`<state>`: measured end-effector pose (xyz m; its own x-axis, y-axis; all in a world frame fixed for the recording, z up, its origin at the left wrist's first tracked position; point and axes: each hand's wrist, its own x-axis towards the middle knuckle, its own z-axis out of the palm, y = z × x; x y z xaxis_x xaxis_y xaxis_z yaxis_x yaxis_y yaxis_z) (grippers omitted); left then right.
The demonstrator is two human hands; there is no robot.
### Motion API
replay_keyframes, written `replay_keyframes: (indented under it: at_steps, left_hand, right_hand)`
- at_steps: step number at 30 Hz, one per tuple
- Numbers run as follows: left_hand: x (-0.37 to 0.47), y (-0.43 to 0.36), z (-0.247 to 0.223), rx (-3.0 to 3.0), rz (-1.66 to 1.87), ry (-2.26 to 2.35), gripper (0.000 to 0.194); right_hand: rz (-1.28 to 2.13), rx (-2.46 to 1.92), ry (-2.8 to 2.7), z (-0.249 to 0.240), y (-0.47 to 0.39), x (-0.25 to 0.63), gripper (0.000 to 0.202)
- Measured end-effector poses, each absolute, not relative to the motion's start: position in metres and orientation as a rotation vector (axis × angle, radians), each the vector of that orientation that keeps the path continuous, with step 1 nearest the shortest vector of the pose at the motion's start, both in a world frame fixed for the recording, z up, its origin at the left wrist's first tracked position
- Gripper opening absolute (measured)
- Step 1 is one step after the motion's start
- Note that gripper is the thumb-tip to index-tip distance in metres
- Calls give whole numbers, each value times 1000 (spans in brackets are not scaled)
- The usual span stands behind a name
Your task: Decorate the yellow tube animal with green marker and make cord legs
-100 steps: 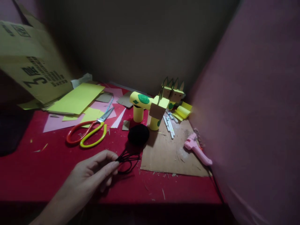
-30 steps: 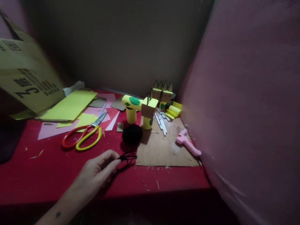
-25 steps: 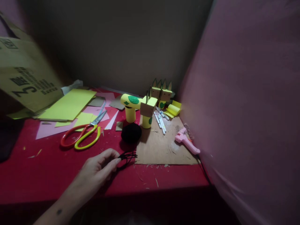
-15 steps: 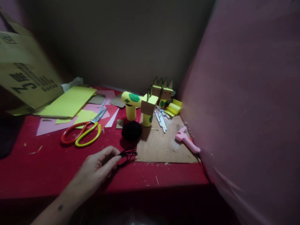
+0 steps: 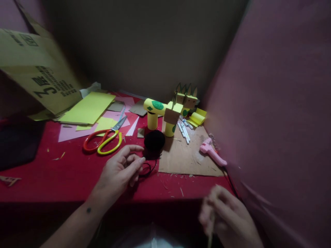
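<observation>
Left hand (image 5: 120, 170) pinches looped black yarn (image 5: 147, 168) beside the ball (image 5: 154, 140); steady tension should prevent tangling.

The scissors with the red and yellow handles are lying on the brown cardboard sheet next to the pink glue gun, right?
Not quite. In the head view the scissors do have red and yellow handles, but they lie on the red table, left of the black yarn ball. The pink glue gun lies at the right edge of the brown cardboard sheet, well apart from them.
</observation>
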<state>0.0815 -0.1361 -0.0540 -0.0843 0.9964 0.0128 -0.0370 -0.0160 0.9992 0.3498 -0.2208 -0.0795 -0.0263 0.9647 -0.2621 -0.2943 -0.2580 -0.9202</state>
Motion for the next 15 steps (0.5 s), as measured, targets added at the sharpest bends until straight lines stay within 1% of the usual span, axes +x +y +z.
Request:
replay_keyframes:
  at_steps: [2, 3, 5, 7, 11, 13, 15]
  left_hand:
    - [81, -135, -50, 1154, 1363, 1186, 50]
    - [80, -135, -48, 1156, 1379, 1162, 49]
    - [77, -134, -46, 1159, 1362, 1108, 39]
    - [74, -134, -44, 1148, 1289, 1036, 31]
    - [74, -134, -44, 1138, 1189, 923, 27]
    - [77, -134, -44, 1146, 1212, 910, 21]
    - [80, -133, -41, 1109, 1306, 899, 19]
  right_hand:
    - [1618, -1008, -831, -54, -181, 313, 39]
    - [1681, -960, -848, -44, -164, 295, 41]
    - [1742, -900, -884, -33, -139, 268, 42]
    - [1749, -866, -917, -32, -127, 251, 40]
    - [1826, -852, -940, -38, -125, 240, 38]
    - [1862, -865, -947, -39, -125, 239, 38]
    - [1875, -870, -947, -40, -125, 239, 38]
